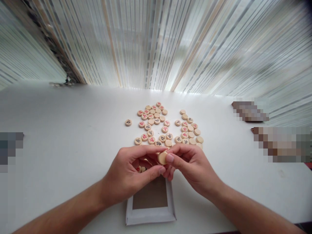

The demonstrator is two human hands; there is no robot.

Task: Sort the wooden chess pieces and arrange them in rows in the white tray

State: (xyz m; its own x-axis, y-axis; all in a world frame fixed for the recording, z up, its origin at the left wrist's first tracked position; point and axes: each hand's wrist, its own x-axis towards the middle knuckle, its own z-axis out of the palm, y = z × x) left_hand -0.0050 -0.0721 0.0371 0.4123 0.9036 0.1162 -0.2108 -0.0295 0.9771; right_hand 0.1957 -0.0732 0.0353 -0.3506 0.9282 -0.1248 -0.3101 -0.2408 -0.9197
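Wooden disc (162,158) btwn L & R hands (125,174)

Pale light came through the striped curtain (136,48) at the back, brightest low in the middle, and left a soft sheen on the far part of the white desk (73,130). Nearer the bottom, the surface turned greyer. The xiangqi pieces (165,129) looked slightly soft, their characters only partly readable. Toward the upper corners the stripes fanned out, stretched and blurred; the top right darkened. Coarse pixelation hid patches at both sides.
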